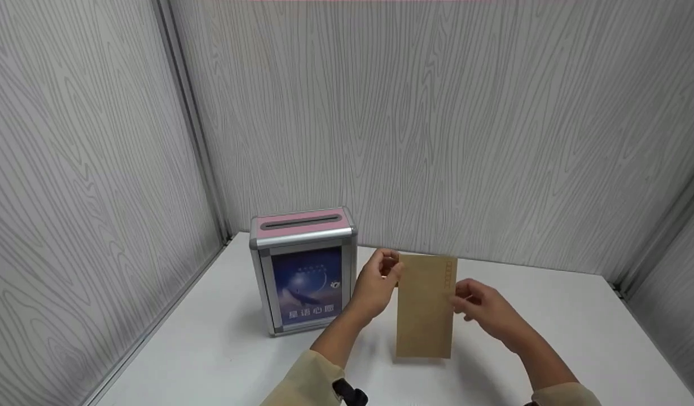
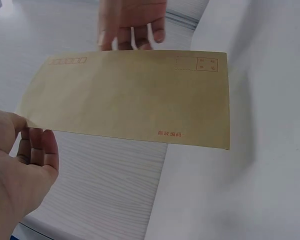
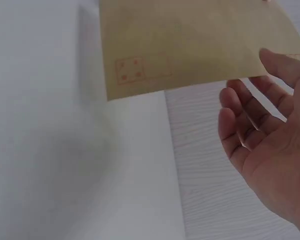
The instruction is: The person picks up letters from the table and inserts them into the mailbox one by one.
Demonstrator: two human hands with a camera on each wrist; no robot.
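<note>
Standing upright above table (image 1: 550,316) — envelope (image 1: 426,304), long axis vertical; left hand (image 1: 375,287) and right hand (image 1: 482,307) fingers pinching side edges.

One brown envelope (image 1: 425,304), one pink-topped slotted box (image 1: 303,269), one white table (image 1: 578,316), two hands

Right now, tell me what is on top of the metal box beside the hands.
The box has a pink top panel with a long dark slot cut through it. Nothing rests on that panel. What lies inside, below the slot, is hidden by the walls and the blue poster front.
</note>
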